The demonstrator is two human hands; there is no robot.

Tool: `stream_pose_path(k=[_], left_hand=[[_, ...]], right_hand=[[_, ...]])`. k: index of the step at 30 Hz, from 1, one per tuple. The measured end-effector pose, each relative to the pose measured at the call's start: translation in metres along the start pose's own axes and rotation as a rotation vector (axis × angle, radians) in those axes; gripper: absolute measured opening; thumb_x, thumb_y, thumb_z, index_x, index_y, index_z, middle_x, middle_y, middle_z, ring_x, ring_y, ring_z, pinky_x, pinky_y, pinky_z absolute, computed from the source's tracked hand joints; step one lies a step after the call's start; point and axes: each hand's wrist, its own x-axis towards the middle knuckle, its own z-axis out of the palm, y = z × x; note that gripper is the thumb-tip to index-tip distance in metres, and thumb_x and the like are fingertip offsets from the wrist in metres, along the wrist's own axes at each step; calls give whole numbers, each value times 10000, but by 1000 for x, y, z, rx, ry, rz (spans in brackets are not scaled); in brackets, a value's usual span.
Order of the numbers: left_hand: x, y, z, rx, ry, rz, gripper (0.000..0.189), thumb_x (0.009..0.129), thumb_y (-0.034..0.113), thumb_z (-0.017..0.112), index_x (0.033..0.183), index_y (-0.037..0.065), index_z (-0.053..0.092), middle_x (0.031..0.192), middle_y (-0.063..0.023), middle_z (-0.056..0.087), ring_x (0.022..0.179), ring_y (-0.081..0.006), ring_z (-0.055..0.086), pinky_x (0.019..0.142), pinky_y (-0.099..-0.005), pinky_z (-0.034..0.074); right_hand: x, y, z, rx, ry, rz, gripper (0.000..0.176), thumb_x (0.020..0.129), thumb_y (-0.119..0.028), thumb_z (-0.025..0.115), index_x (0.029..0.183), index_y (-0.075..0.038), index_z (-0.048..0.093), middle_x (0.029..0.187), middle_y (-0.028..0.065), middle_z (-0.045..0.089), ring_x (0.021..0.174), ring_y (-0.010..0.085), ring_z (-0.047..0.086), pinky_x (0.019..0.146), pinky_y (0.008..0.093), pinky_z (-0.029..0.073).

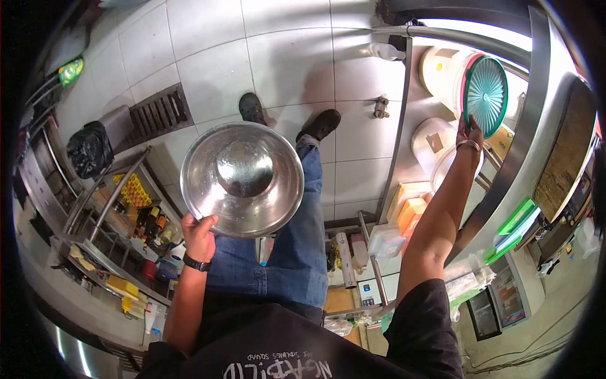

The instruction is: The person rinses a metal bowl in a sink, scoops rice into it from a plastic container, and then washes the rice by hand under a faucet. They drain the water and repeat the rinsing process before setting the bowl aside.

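A wide stainless steel mixing bowl [214,170] hangs over the floor, its inside facing up and bare. My left hand [199,237] grips its near rim, thumb over the edge. Far to the right, my right hand [469,131] has its fingers closed on the edge of a round green ribbed lid [486,91]. The lid is tilted up beside a large pale tub [463,72] on the steel under-shelf. Part of the tub's opening is hidden behind the lid.
More white tubs [433,140] and orange-lidded boxes [411,213] stand along the right shelf below a steel counter edge [505,158]. At left are a rack with egg trays [134,191], bottles [150,221], a black bag [90,150] and a floor drain grate [161,117].
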Motion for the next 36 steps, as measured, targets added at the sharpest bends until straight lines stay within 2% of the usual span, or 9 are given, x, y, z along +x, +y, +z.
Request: stream_pose_path(k=[9,13,17,19,24,28,33,34,36], left_hand=[[-3,-10,4,35,-33,18,217,706,-76,573,907,-7,618,892,-35,632,791,-116,575,725,-260,434],[-5,-7,8,35,-6,13,227,707,-77,578,918,-4,617,897,-31,631,800,-113,571,741,-257,423],[-7,-3,17,36,-25,24,233,707,-82,583,925,-4,619,894,-30,634,802,-113,572,754,-258,418],[-7,0,19,38,-43,22,230,707,-77,586,923,-4,612,892,-31,627,803,-117,567,749,-260,417],[-28,35,42,148,-49,88,214,702,-42,606,904,6,558,902,-41,578,837,-134,529,752,-274,406],[-66,96,93,179,-232,153,261,695,-68,582,949,-11,572,930,-49,598,837,-130,546,768,-262,416],[-120,143,180,264,-648,258,271,719,-79,602,984,-20,596,914,-34,621,827,-113,568,758,-254,427],[-128,145,200,280,-739,245,255,730,-74,607,980,-21,596,905,-33,620,815,-110,568,752,-254,429],[-148,141,243,339,-935,258,223,751,-60,612,970,-23,596,892,-33,619,796,-102,566,722,-240,434]], right_hand=[[-39,23,16,-236,201,-176,365,714,24,728,1008,91,522,1167,229,504,780,280,622,664,340,612],[-93,34,23,-515,506,-263,582,732,-309,760,1066,85,493,853,103,523,667,214,503,469,260,460],[-93,72,-76,-3,152,74,480,814,-525,589,893,-101,378,667,61,409,560,185,438,517,314,428],[-121,87,-73,354,517,375,664,815,-584,532,1035,24,376,821,147,489,632,235,502,520,312,446],[-50,96,-183,758,159,242,699,884,-340,509,1314,113,196,1076,280,506,750,279,557,650,386,543],[-36,122,-216,809,113,222,376,876,-211,477,1132,57,414,998,237,535,813,264,580,764,378,516],[-125,238,-260,723,-606,-28,214,852,-197,475,911,-42,611,830,125,584,795,229,575,822,336,466],[-150,272,-275,-39,-338,-197,171,801,-145,524,887,-24,610,829,139,604,794,261,592,762,356,475],[-306,167,-161,219,56,7,132,800,-100,548,875,-14,613,841,168,639,785,281,626,630,384,482]])
